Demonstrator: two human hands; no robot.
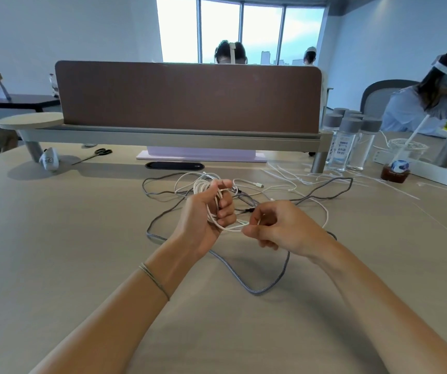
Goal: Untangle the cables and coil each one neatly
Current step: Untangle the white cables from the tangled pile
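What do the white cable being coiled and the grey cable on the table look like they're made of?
White cable, held in the left hand: smooth rubbery plastic jacket, going by its even, slightly glossy surface. Grey cable: woven fabric sleeve, probably nylon, since a speckled braid pattern shows along it. Table: matt, pale wood-look laminate.

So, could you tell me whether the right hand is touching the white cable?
Touching: the head view shows the right hand pinching the white cable.

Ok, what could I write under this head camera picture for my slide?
Left hand holds a coil of white cable while the right hand pinches its loose end above a grey cable.
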